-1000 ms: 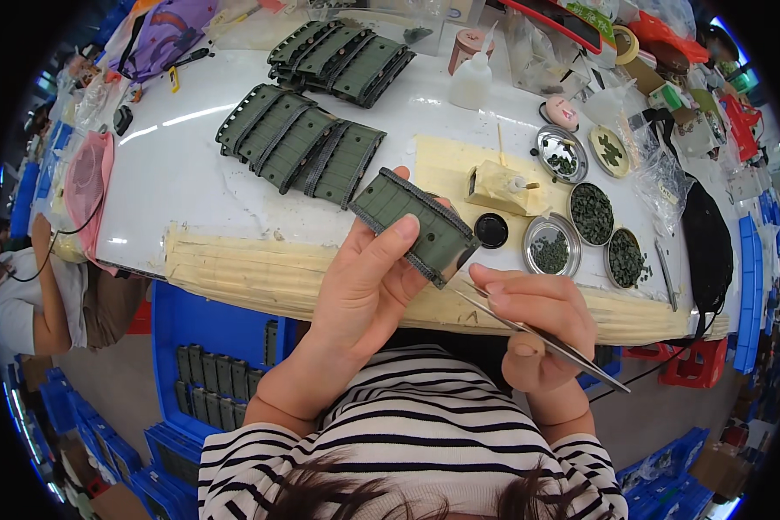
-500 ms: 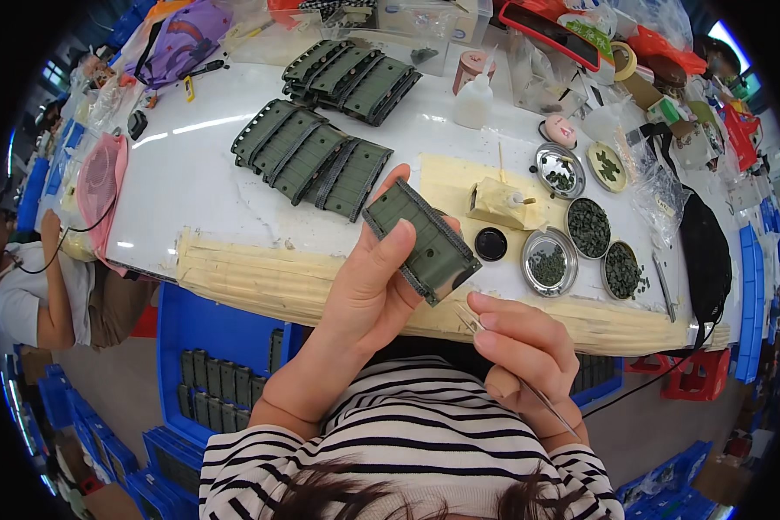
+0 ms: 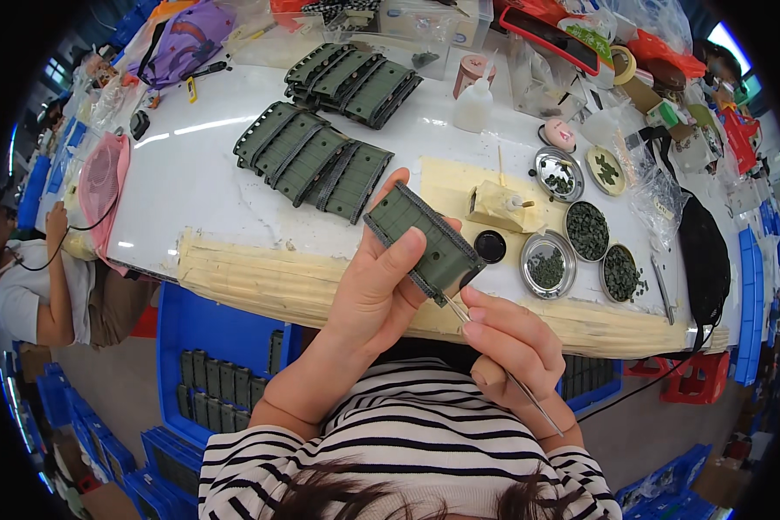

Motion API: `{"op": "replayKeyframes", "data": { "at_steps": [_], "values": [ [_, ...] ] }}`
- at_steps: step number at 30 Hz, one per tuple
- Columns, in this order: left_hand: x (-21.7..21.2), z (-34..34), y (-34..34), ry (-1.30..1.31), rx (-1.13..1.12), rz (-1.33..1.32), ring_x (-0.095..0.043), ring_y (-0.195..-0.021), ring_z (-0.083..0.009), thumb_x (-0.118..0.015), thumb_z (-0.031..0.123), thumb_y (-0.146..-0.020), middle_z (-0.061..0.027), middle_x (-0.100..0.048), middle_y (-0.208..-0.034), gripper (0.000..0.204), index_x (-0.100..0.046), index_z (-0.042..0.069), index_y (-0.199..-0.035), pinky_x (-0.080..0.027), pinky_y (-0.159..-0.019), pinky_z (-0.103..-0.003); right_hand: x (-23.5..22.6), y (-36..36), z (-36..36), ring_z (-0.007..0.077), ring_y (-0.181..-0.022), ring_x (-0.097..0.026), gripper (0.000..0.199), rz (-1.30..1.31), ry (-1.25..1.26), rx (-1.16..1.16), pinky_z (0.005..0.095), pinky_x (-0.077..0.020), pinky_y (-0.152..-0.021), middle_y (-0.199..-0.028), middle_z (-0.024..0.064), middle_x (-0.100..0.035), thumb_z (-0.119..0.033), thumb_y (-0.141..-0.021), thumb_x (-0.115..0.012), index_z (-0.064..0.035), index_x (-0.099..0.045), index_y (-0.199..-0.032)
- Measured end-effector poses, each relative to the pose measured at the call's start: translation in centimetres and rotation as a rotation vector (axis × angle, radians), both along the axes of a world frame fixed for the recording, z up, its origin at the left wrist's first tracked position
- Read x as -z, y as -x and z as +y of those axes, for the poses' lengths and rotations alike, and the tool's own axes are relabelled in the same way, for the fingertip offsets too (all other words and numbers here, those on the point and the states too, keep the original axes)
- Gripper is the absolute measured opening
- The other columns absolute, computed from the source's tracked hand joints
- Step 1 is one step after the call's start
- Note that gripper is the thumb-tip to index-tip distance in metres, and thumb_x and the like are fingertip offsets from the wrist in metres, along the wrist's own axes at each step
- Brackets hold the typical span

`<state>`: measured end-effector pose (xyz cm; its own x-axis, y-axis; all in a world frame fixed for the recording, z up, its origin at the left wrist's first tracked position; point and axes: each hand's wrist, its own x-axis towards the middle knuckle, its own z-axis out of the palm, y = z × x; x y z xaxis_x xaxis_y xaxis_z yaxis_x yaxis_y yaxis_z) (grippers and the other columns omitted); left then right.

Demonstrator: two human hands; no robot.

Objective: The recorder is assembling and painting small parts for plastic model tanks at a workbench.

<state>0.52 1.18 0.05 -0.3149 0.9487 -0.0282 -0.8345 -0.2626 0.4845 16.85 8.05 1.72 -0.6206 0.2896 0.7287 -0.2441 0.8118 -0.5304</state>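
My left hand (image 3: 366,299) is closed around a dark green ribbed panel (image 3: 418,236), with the thumb across its face. The panel is tilted and has darker raised strips along its long edges. Pinched in my right hand (image 3: 513,345) are metal tweezers (image 3: 533,400). Their tips meet the panel's lower corner, and whether a small part sits between them is too fine to tell. Beyond my hands lie two groups of similar green panels, one nearer (image 3: 308,160) and one farther back (image 3: 355,84).
To the right stand round tins of small dark green pieces (image 3: 587,230), a metal dish (image 3: 549,264), a black lid (image 3: 490,245) and a tape-wrapped block (image 3: 497,206). A white squeeze bottle (image 3: 474,106) is behind. Yellowish tape (image 3: 260,264) covers the table's front edge. A blue bin (image 3: 221,347) sits below.
My right hand has moved up and left, bringing the tweezer tips from just off the panel to its lower corner. The left hand holds the panel almost still.
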Motion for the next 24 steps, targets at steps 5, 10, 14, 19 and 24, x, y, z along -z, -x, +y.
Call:
{"op": "replayKeyframes", "data": {
  "at_steps": [5,10,14,19,24],
  "values": [
    [0.09,-0.08,0.06,0.012,-0.009,0.004,-0.058,-0.110,-0.0189,-0.063,0.016,-0.092,-0.0135,-0.058,-0.119,0.070,-0.020,0.024,-0.147,-0.052,-0.094,-0.037,0.11,0.14,-0.05,0.0351,-0.101,-0.066,0.040,0.001,0.000,0.003,0.0363,-0.0590,-0.080,-0.105,0.0140,-0.063,-0.003,-0.072,-0.077,0.0013,-0.064,-0.109],
    [0.02,-0.08,0.07,0.019,-0.015,0.007,-0.058,-0.110,-0.0189,-0.063,0.015,-0.092,-0.0138,-0.058,-0.119,0.071,-0.020,0.025,-0.148,-0.052,-0.093,-0.037,-0.04,0.16,-0.04,0.0354,-0.100,-0.066,0.038,-0.009,-0.019,0.013,0.0367,-0.0591,-0.080,-0.105,0.0140,-0.062,-0.002,-0.073,-0.076,0.0014,-0.064,-0.109],
    [-0.12,-0.07,0.08,0.024,-0.017,0.005,-0.058,-0.110,-0.0190,-0.063,0.015,-0.092,-0.0140,-0.058,-0.119,0.071,-0.019,0.025,-0.148,-0.053,-0.093,-0.038,-0.05,0.26,-0.02,0.0358,-0.100,-0.066,0.037,-0.005,-0.012,0.013,0.0374,-0.0592,-0.081,-0.105,0.0143,-0.062,-0.001,-0.074,-0.074,0.0018,-0.064,-0.109],
    [0.03,-0.09,0.15,0.017,-0.019,0.003,-0.059,-0.110,-0.0191,-0.062,0.015,-0.093,-0.0143,-0.058,-0.119,0.070,-0.020,0.025,-0.147,-0.053,-0.093,-0.037,0.11,0.42,0.03,0.0364,-0.099,-0.066,0.036,0.000,-0.011,0.012,0.0383,-0.0591,-0.081,-0.105,0.0151,-0.062,0.000,-0.074,-0.073,0.0026,-0.063,-0.109],
    [0.10,-0.18,0.28,0.024,-0.010,-0.010,-0.059,-0.110,-0.0189,-0.062,0.015,-0.093,-0.0138,-0.058,-0.119,0.070,-0.020,0.024,-0.147,-0.052,-0.093,-0.037,0.03,0.46,0.16,0.0368,-0.099,-0.066,0.036,-0.014,-0.012,-0.006,0.0392,-0.0590,-0.081,-0.105,0.0156,-0.062,-0.002,-0.075,-0.074,0.0028,-0.063,-0.109]
  ]
}}
